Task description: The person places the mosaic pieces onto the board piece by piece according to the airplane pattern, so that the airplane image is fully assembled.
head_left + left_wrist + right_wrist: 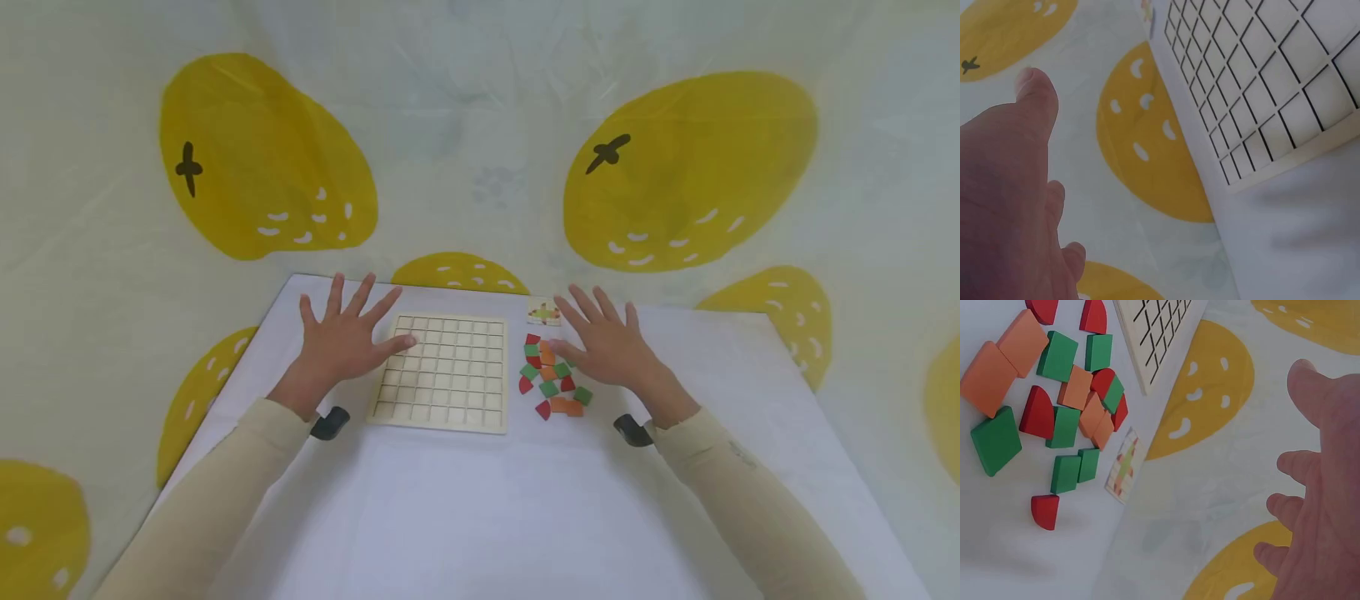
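Note:
My left hand, fingers spread, hovers over the left edge of a pale wooden grid board and holds nothing. The right hand is likewise spread and empty, above the right side of a loose group of small blocks. Among these are green squares, orange squares and red quarter-round pieces. Part of the group is hidden under the right thumb in the head view. Behind the blocks lies a small pattern card with a green and red design.
A white-covered table carries everything. At its back edge hangs a pale cloth with large yellow fruit prints. A dark strap part shows by the left wrist, another dark piece by the right.

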A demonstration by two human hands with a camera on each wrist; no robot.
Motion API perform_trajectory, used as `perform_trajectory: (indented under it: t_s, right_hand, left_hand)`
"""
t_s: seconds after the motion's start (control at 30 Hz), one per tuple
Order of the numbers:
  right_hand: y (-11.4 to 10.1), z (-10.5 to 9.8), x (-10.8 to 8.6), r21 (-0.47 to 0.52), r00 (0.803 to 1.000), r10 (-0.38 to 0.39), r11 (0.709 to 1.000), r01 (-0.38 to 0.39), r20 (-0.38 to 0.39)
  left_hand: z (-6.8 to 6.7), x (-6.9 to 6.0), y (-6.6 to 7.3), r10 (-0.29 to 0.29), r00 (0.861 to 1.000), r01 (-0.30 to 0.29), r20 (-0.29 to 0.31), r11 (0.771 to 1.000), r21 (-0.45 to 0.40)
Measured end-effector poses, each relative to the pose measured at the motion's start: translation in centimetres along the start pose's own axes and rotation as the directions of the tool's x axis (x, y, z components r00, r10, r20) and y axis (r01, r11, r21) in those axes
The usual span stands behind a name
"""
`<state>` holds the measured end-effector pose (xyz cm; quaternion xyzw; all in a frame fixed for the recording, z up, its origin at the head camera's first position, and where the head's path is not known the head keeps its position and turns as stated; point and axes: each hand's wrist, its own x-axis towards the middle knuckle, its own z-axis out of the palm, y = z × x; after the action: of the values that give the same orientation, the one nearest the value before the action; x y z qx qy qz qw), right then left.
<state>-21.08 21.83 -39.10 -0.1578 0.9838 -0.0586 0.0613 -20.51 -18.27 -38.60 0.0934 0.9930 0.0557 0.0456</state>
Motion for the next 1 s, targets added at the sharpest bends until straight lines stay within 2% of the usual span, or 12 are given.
perform_trajectory:
  t_s: [0.43, 1.0]
  right_hand:
    - [0.0, 0.7, 0.1, 0.016, 1.0, 0.003, 1.0, -0.003, 0.008]
    - [0.3, 1.9, 0.3, 0.018, 1.0, 0.006, 1.0, -0.006, 0.014]
  left_hand:
    - [1.4, 0.2, -0.9, 0.043, 0.999, -0.044, -0.013, 0.999, -0.016]
    - [2.2, -0.2, -1.6, 0.024, 1.0, -0.024, 0.001, 1.0, 0.001]
